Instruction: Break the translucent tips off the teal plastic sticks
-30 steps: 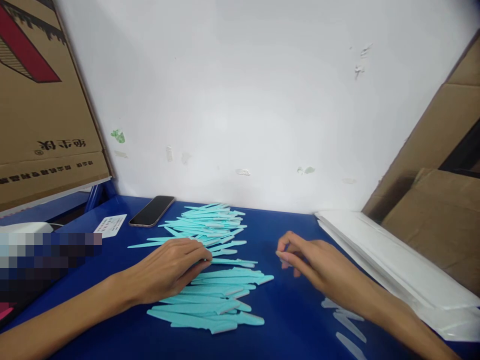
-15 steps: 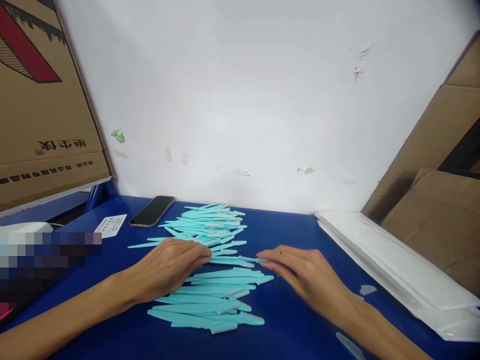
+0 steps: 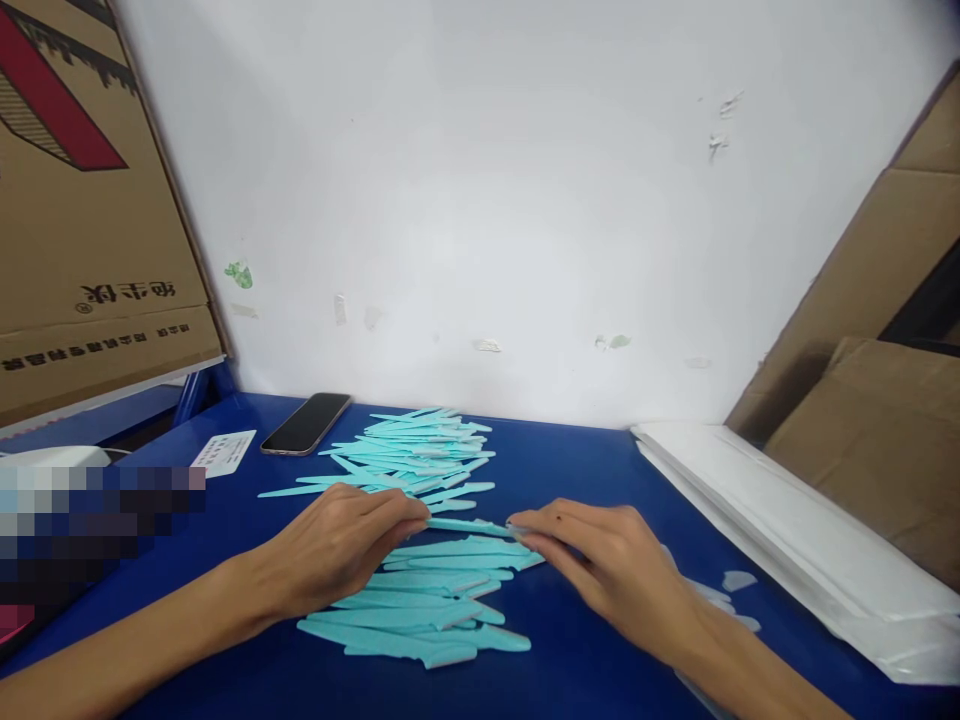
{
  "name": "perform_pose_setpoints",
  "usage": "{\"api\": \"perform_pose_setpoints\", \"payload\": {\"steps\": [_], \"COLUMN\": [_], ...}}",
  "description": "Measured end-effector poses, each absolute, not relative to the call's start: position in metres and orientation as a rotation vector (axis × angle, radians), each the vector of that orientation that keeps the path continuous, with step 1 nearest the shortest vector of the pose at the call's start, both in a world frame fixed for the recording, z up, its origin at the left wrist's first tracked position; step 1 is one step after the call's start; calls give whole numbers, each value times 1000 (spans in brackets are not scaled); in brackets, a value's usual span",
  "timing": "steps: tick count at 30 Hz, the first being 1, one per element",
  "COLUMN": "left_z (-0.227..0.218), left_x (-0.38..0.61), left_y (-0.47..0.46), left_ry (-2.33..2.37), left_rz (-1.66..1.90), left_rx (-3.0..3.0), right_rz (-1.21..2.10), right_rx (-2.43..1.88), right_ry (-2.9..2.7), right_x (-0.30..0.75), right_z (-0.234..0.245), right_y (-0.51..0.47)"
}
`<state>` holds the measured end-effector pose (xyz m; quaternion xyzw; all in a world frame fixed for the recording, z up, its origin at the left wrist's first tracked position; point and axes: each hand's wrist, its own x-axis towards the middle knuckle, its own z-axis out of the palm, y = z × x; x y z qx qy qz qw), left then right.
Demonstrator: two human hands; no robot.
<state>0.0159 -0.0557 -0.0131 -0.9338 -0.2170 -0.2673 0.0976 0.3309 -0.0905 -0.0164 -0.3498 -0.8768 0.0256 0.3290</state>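
Observation:
Several slim turquoise plastic pieces [image 3: 420, 600] lie in a loose pile on the blue table [image 3: 570, 460], with a second heap [image 3: 420, 445] farther back. My left hand [image 3: 341, 545] rests over the near pile, its fingertips pinching the left end of one turquoise piece [image 3: 469, 524]. My right hand [image 3: 600, 570] comes in from the right, fingers pressed together on that same piece's clear-capped right end. The piece spans the gap between both hands, just above the pile.
A dark phone [image 3: 306, 423] and a white card [image 3: 223, 452] lie at the back left. Cardboard boxes [image 3: 82, 200] stand left and right. A stack of white sleeves [image 3: 787, 530] runs along the right. Small clear caps [image 3: 731, 582] lie beside my right wrist.
My right hand moved left from the bare table to the pile and closed its fingers on the end of the turquoise piece. My left hand stayed almost still.

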Motion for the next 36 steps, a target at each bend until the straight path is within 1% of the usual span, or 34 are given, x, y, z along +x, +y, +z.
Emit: {"api": "perform_pose_setpoints", "payload": {"steps": [4, 14, 18, 22, 28, 32, 36], "left_z": [-12, -12, -14, -15, -15, -16, -16], "left_x": [14, 17, 24, 26, 24, 25, 23], "left_y": [-56, -61, -71, -73, -70, -68, -59], "left_ry": [-682, -684, -664, -664, -659, -834, -945], "left_rz": [-825, -824, -926, -999, -835, -688, -530], "left_rx": [-2745, -2765, -2839, -2824, -2887, -2875, -2844], "right_rz": [47, 190, 226, 303, 293, 273, 167], "right_rx": [-943, -901, -785, -774, -808, -938, -1047], "right_ry": [-2251, -2250, -2161, -2054, -2156, -2244, -2259], "right_x": [335, 329, 319, 313, 314, 318, 323], "right_z": [-12, -13, -16, -21, -21, -20, -17], "right_y": [-89, -92, -97, -99, -98, -94, -88]}}
